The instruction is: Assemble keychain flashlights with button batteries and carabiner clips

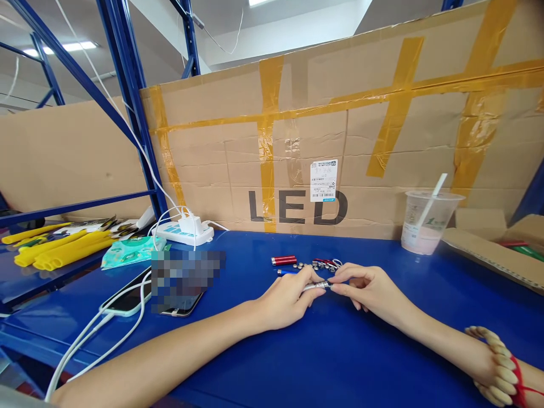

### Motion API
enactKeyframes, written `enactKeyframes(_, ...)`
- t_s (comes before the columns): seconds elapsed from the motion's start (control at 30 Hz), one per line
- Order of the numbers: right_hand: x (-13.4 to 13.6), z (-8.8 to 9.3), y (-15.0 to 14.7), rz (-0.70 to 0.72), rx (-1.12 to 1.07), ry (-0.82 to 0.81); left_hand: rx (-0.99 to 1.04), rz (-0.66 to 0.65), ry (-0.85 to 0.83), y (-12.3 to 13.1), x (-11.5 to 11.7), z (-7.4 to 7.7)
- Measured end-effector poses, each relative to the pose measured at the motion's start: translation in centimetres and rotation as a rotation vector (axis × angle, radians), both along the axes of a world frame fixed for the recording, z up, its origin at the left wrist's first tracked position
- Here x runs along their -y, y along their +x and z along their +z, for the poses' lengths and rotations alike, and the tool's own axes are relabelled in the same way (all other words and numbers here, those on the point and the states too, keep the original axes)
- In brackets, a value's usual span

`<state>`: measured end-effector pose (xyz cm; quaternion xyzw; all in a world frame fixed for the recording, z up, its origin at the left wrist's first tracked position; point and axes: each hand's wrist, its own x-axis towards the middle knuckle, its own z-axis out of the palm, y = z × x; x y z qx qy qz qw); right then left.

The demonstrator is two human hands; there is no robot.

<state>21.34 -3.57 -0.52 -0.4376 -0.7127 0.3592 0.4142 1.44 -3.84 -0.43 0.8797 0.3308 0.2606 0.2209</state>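
My left hand (285,297) is closed around a slim silver tube (315,286), held just above the blue tabletop (297,362). Thumb and forefinger of my right hand (361,283) pinch at the tube's dark right end; whether they hold a separate small part there cannot be made out. Just beyond my hands lie two red metal tubes (284,260) side by side. A blue tube (287,272) is partly covered by my left hand. Several small round silver pieces (300,266) and a cluster of red tubes with rings (326,264) sit close by.
At the back right stands a plastic cup (427,224) with a straw, beside an open cardboard box (493,249). To the left are a power strip (182,231), a phone (127,294) with white cables, a teal packet (134,251) and yellow tubes (72,249). A large cardboard sheet (221,164) closes off the back.
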Motion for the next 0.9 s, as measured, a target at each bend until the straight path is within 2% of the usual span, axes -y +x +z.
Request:
enactKeyframes(0.3,-0.1,-0.1,0.1,0.007,-0.002,-0.025,-0.016,-0.016,0.004,-0.1,0.0,0.1)
enactKeyframes(0.47,-0.1,-0.1,0.0,0.0,0.007,-0.043,-0.087,0.008,0.051,-0.2,0.1,0.5)
enactKeyframes(0.9,0.2,0.5,-0.2,0.009,0.061,-0.046,-0.187,-0.036,0.143,-0.4,0.1,1.1)
